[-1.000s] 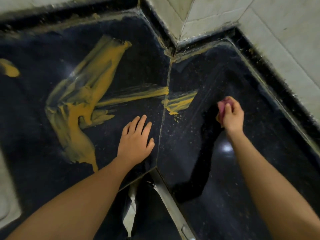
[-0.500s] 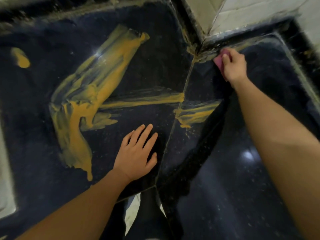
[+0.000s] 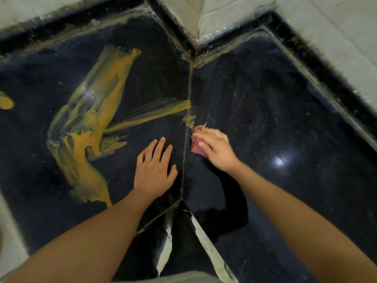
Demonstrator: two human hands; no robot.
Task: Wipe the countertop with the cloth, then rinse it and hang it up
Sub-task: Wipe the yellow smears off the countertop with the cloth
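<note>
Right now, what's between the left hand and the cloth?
In the head view, only the slab seam and bare counter. The left hand lies flat left of the seam; the cloth sits just right of it.

Nothing legible on the countertop, the cloth or the wall tiles: no text, label, brand, number or sign.
</note>
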